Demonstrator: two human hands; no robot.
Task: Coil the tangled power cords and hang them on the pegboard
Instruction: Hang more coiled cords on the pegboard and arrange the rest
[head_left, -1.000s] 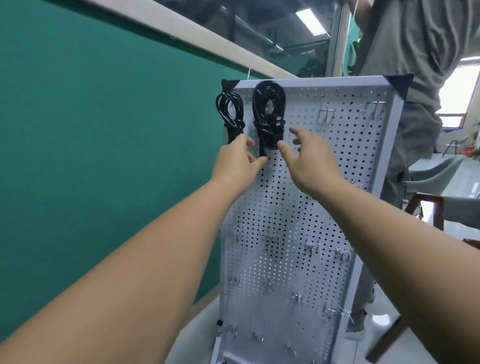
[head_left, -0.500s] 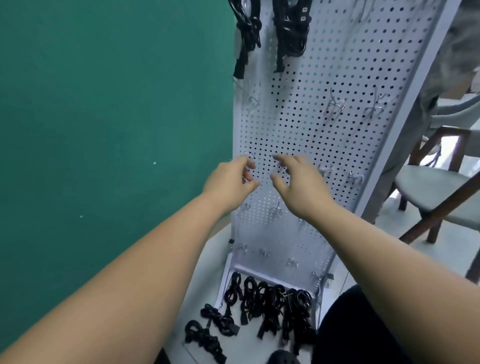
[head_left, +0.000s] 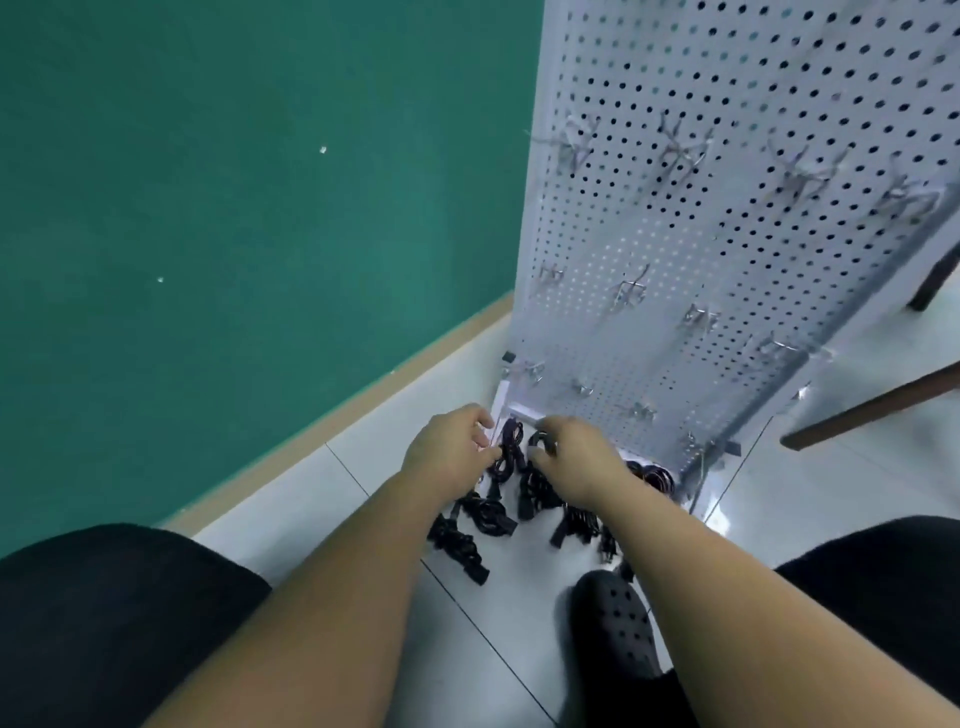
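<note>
At the pegboard's (head_left: 675, 234) foot, the right hand (head_left: 579, 462) pinches a black power cord (head_left: 540, 444). The left hand (head_left: 449, 454) curls against a neighbouring cord (head_left: 508, 449); whether it grips, I cannot tell.

Just the one view, and it rides on the person's head, tipped steeply down and forward. Both forearms run up from the bottom edge, so the left hand (head_left: 449, 454) and right hand (head_left: 579, 460) sit mid-frame, close under the lens. Right by them the power cords (head_left: 483, 514) lie on the tiled floor (head_left: 322, 499), seen from above at close range. The wide angle bends the white pegboard (head_left: 727, 234), which climbs from the floor and out through the top right. The green wall (head_left: 234, 182) fills the left side. The person's dark-clad legs (head_left: 104, 623) frame the lower corners, and a black perforated shoe (head_left: 613, 623) sits almost directly beneath the camera.
</note>
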